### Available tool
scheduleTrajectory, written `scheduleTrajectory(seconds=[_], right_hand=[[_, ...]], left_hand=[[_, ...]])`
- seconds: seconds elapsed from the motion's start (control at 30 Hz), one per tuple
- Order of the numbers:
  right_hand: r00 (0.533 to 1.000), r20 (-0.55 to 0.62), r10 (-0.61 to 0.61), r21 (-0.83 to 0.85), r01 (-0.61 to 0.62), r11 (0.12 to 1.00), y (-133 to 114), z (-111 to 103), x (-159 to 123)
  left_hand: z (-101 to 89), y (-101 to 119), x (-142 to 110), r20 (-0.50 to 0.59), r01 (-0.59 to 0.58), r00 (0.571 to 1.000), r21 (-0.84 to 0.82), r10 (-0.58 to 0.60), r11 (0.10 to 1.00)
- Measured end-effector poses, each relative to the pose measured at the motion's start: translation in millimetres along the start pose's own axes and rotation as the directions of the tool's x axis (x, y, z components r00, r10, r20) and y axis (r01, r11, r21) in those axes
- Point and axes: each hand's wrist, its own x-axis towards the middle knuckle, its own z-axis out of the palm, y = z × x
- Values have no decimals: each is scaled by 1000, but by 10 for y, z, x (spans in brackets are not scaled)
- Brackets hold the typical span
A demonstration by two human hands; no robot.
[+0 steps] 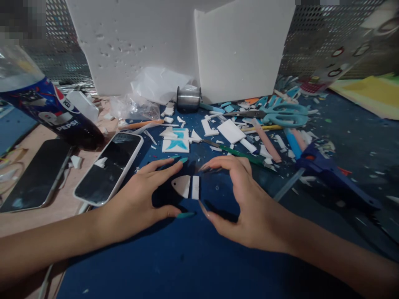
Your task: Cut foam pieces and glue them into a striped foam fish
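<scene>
On the blue work surface lies a flat white fish-head piece, rounded to a point at the left, with a small dark eye hole. Just right of it, across a narrow gap, is a short white foam strip. My left hand, nails teal, is open around the fish-head piece, its thumb below and fingers above, apart from it. My right hand curves open at the strip's right side. Its thumbnail comes right up to the strip's lower corner, its fingertips just above the top end; whether they touch I cannot tell.
Beyond my hands lie white foam scraps, a blue-patterned white piece, a green-handled craft knife, light blue scissors and a wire spool. A glue gun is right; phones and a Pepsi bottle are left. White foam boards stand behind.
</scene>
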Motion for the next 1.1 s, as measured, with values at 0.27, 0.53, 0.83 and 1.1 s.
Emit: scheduleTrajectory(seconds=[0.27,0.53,0.83,1.1], right_hand=[[994,100,41,91,-50,995,57,39,7],[990,124,66,111,-80,991,83,39,2],[992,111,55,87,-65,994,82,44,18],[991,125,52,76,-62,995,76,32,3]], left_hand=[[-60,45,-56,38,-19,999,-78,22,997],[-44,30,-49,-12,-95,995,-31,95,995],[-43,23,-27,-12,-89,996,-10,88,996],[-55,39,-37,-15,-83,996,-22,83,996]])
